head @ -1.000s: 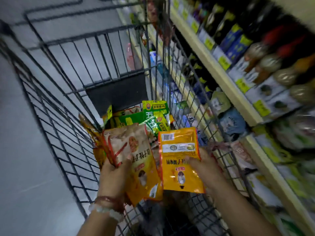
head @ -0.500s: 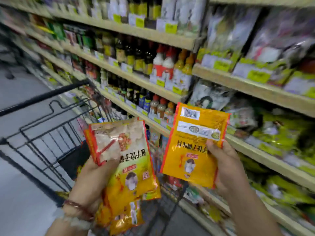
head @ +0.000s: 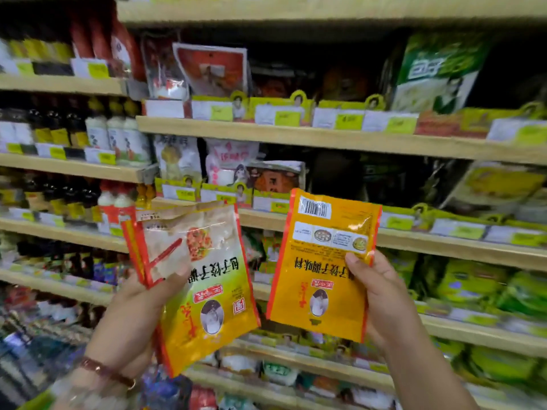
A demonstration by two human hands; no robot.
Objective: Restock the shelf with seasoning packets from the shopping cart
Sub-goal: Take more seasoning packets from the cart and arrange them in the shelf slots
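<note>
1. Shelving (head: 310, 137): wooden-edged shelves fill the whole frame, tier above tier, each front edge lined with yellow-green price tags (head: 348, 121). The picture is blurred towards its edges.
2. Stock, left of frame: rows of dark bottles (head: 63, 125) and white bottles (head: 118, 137) stand on the shelves.
3. Stock, centre and right: bagged goods, among them a green-and-white bag (head: 435, 72) at upper right, a red-and-white bag (head: 213, 69) at upper centre, and green packs (head: 470, 284) at lower right.
4. Left hand (head: 130, 318), lower left of frame: it grips a stack of seasoning packets (head: 201, 279), thumb pressed across the front face and fingers behind. The front packet shows its printed face upside down; red edges of further packets show behind it at the left. How many are in the stack cannot be told.
5. Right hand (head: 381, 294), lower centre-right: it holds a single orange packet (head: 322, 261) by its right edge, thumb on the near face. Its back faces the camera, upside down, barcode at the top.
6. Both lots are held up in front of the middle shelves, side by side and just apart, touching no shelf.
7. A beaded bracelet (head: 103, 371) circles the left wrist.
</note>
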